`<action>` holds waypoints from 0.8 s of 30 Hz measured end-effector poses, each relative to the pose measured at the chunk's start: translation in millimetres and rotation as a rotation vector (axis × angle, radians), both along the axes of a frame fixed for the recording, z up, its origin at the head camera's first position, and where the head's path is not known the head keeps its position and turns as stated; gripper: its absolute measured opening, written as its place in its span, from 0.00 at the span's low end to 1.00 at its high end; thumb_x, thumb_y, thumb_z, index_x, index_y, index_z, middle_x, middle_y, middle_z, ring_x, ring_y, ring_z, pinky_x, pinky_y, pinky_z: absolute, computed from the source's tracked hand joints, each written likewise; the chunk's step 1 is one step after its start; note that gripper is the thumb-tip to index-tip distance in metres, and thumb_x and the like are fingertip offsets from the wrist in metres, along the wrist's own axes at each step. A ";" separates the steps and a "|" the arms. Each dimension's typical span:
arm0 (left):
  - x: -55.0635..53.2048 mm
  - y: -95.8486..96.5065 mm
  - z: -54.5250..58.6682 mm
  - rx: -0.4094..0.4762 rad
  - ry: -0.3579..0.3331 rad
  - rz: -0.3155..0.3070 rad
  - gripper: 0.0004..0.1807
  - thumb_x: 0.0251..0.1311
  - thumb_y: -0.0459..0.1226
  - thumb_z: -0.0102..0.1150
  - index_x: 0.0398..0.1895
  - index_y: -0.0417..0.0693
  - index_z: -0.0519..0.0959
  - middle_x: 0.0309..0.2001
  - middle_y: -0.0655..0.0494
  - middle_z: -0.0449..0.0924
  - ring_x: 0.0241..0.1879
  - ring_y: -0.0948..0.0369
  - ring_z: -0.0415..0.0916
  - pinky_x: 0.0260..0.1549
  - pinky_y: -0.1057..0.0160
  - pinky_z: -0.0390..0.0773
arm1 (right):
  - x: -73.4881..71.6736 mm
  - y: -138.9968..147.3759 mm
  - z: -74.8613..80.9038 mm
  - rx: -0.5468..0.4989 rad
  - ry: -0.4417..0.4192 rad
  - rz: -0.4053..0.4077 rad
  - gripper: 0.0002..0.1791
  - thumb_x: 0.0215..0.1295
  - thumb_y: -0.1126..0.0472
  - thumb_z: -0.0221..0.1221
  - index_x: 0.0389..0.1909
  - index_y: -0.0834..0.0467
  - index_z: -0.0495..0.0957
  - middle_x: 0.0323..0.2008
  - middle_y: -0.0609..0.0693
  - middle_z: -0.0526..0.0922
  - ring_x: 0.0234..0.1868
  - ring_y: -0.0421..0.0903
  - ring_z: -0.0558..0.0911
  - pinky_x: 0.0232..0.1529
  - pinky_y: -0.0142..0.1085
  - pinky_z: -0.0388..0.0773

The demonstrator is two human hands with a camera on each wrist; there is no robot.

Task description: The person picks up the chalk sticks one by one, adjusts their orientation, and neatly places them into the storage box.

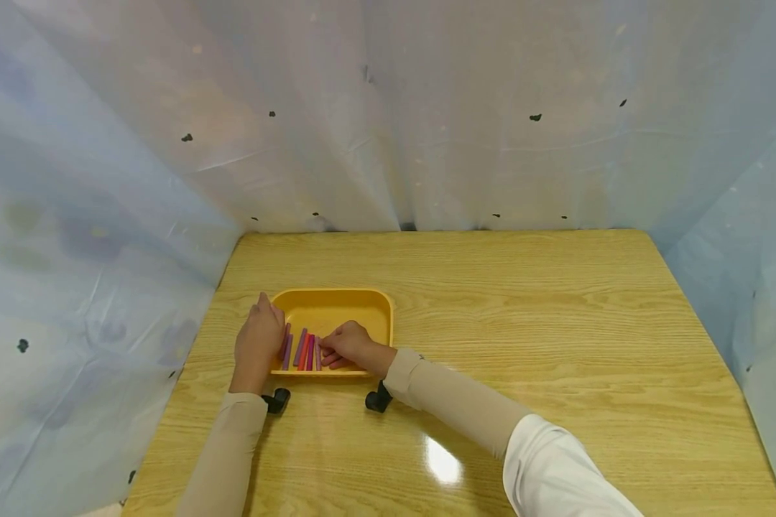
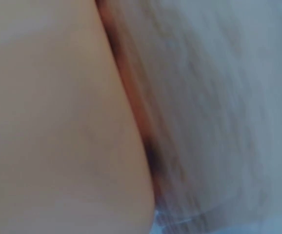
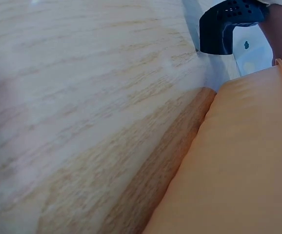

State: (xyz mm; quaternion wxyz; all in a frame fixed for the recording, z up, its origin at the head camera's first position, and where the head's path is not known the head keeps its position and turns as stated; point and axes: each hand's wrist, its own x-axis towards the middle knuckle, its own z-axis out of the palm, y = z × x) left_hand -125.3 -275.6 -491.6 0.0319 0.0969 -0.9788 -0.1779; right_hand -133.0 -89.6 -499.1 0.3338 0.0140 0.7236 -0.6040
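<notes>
A yellow tray (image 1: 328, 293) lies on the table with several slim coloured sticks in its left front part. My left hand (image 1: 259, 336) grips the tray's left side, its fingers partly hidden. Beside it inside the tray lean purple sticks (image 1: 287, 352). Farther right stand a red stick (image 1: 303, 352) and a magenta stick (image 1: 310, 352), close together. My right hand (image 1: 351, 345) reaches over the tray's right front, and its fingertips pinch a light purple stick (image 1: 318, 353) at the right end of this row. In the right wrist view the tray's outer wall (image 3: 238, 156) fills the right side.
The wood-grain table (image 1: 524, 323) extends far to the right of the tray. Pale plastic sheeting (image 1: 394, 143) hangs behind it and at both sides. A black wrist camera (image 3: 216, 31) juts out near my left wrist. The left wrist view is blurred.
</notes>
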 end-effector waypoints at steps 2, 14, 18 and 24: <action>-0.4 -0.3 -0.1 -0.003 -0.001 0.004 0.31 0.73 0.44 0.23 0.69 0.27 0.47 0.59 0.24 0.60 0.50 0.35 0.69 0.42 0.41 0.74 | -0.1 -0.2 0.0 0.003 0.002 0.000 0.14 0.64 0.59 0.57 0.30 0.68 0.81 0.27 0.61 0.83 0.31 0.53 0.85 0.28 0.39 0.82; -9.0 4.8 -3.6 0.019 -0.010 -0.019 0.31 0.73 0.44 0.24 0.69 0.27 0.46 0.59 0.24 0.60 0.49 0.35 0.69 0.43 0.40 0.73 | -2.2 9.6 1.5 -0.029 -0.016 -0.014 0.18 0.66 0.57 0.55 0.32 0.71 0.81 0.29 0.63 0.83 0.31 0.54 0.84 0.29 0.40 0.82; -14.4 5.5 -3.6 0.022 -0.027 -0.035 0.32 0.73 0.44 0.23 0.69 0.27 0.45 0.60 0.24 0.59 0.52 0.34 0.67 0.46 0.39 0.71 | -4.0 13.4 6.0 -0.063 0.024 -0.031 0.18 0.68 0.57 0.52 0.35 0.69 0.81 0.29 0.62 0.83 0.30 0.55 0.84 0.32 0.43 0.82; -16.1 -4.8 -3.6 0.072 -0.103 -0.025 0.34 0.71 0.47 0.17 0.71 0.31 0.40 0.64 0.26 0.54 0.55 0.33 0.63 0.52 0.38 0.65 | -0.4 18.1 19.0 -0.116 0.216 0.076 0.20 0.70 0.54 0.50 0.43 0.68 0.79 0.34 0.63 0.82 0.34 0.59 0.82 0.33 0.46 0.81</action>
